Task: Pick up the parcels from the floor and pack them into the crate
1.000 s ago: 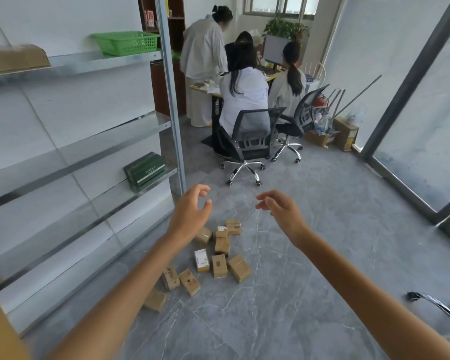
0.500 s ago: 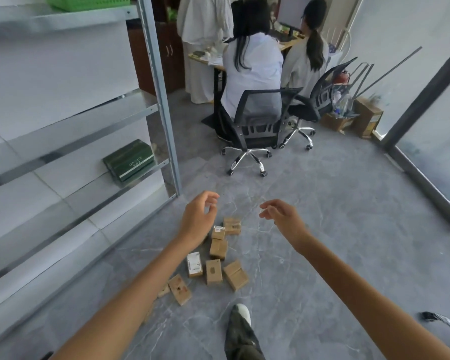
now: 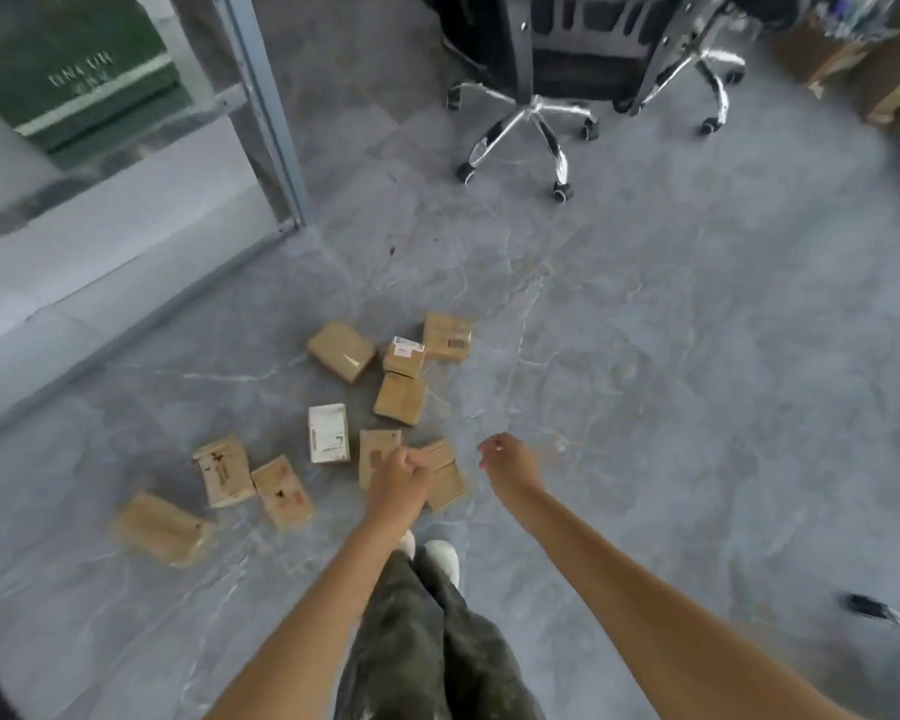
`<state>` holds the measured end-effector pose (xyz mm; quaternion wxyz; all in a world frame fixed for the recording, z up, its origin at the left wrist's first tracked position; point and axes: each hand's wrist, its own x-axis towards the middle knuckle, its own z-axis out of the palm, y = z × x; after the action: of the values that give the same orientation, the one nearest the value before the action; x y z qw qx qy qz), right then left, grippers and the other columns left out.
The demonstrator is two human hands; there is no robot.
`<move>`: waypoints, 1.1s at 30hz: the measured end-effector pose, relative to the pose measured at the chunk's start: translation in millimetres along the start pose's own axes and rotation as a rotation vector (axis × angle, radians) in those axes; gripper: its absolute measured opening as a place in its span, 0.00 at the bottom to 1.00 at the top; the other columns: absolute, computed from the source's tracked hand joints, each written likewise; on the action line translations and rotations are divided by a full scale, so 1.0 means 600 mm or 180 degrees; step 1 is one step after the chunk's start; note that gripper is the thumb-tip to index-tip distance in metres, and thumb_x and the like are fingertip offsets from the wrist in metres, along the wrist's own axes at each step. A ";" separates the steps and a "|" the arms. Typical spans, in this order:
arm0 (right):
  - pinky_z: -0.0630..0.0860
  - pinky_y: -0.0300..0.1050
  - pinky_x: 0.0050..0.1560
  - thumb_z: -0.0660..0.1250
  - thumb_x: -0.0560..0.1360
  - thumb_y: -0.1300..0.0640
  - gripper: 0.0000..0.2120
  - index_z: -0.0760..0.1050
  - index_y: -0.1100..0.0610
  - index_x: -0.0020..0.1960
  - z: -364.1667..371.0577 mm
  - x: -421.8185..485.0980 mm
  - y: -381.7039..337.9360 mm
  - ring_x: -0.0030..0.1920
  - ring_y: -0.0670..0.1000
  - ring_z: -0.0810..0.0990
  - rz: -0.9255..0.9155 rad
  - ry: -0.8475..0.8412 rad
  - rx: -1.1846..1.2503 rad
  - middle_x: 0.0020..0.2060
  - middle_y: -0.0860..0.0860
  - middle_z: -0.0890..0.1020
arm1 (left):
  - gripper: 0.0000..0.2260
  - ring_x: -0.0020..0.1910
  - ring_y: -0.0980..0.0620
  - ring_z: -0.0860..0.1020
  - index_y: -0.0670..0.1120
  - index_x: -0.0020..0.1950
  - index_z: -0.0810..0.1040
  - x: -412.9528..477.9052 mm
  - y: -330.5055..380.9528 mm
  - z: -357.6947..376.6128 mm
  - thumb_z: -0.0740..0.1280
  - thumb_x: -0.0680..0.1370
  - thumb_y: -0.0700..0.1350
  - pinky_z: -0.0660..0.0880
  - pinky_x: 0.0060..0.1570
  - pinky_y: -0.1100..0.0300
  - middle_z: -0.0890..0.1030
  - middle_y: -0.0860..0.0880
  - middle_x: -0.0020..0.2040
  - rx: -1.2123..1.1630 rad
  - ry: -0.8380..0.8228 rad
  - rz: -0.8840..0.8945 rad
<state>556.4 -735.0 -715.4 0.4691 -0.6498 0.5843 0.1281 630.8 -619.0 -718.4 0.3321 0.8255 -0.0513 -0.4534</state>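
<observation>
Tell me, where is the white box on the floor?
In the head view the white parcel lies flat on the floor, left of centre, just left of the brown parcel that the left hand partly covers.
</observation>
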 end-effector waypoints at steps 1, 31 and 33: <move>0.68 0.41 0.41 0.55 0.78 0.61 0.14 0.76 0.61 0.58 0.039 0.058 0.025 0.50 0.58 0.78 0.0058 -0.0069 -0.0158 0.55 0.60 0.80 | 0.06 0.53 0.44 0.75 0.42 0.50 0.75 0.054 -0.044 0.030 0.59 0.79 0.40 0.69 0.44 0.63 0.78 0.45 0.48 -0.0034 -0.0038 -0.0209; 0.73 0.54 0.63 0.60 0.80 0.58 0.19 0.65 0.55 0.71 -0.027 0.013 -0.068 0.54 0.52 0.74 0.0081 -0.0664 0.1042 0.54 0.53 0.74 | 0.22 0.63 0.47 0.71 0.45 0.71 0.68 0.058 0.083 -0.111 0.65 0.77 0.46 0.65 0.58 0.62 0.72 0.43 0.61 0.0448 0.0005 0.0760; 0.71 0.57 0.65 0.59 0.80 0.58 0.17 0.67 0.54 0.69 -0.081 -0.066 -0.168 0.56 0.52 0.73 -0.0062 -0.0700 0.1293 0.56 0.53 0.74 | 0.20 0.62 0.44 0.71 0.43 0.67 0.72 -0.008 0.155 -0.196 0.61 0.77 0.49 0.64 0.60 0.60 0.72 0.40 0.60 0.0488 0.0259 0.1164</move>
<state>615.4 -759.4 -615.0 0.6523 -0.5297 0.5372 0.0733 740.2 -630.4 -616.5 0.3468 0.8430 -0.2213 -0.3465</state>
